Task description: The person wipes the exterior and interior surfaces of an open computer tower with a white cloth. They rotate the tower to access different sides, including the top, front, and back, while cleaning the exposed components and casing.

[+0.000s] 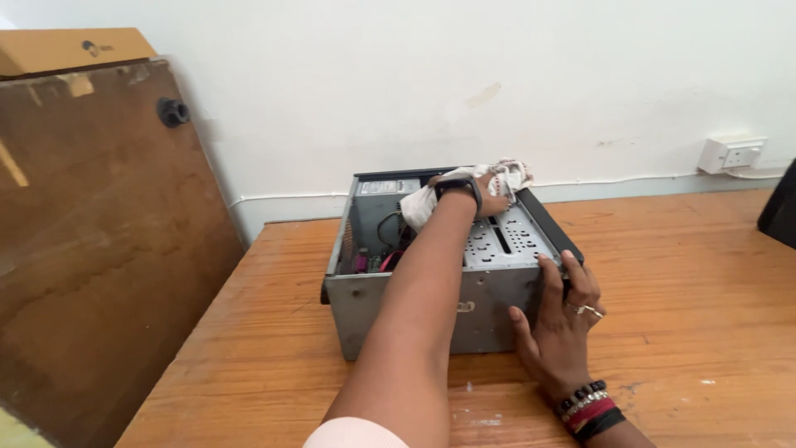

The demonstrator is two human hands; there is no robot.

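Cardboard box point(70, 48), tan with a small dark mark, sits top left on a brown wooden board point(99, 249) leaning on the wall. White socket point(732, 154) on the wall at right. Open grey computer case point(398, 311) lies on the wooden table point(688, 265), pale label on the unit at its back, cables and a perforated drive cage inside. Left hand point(491, 199) is closed around a white cloth point(506, 176), pressed on the cage's far end. Right hand point(562, 319) lies flat, fingers spread, against the case's near right corner.
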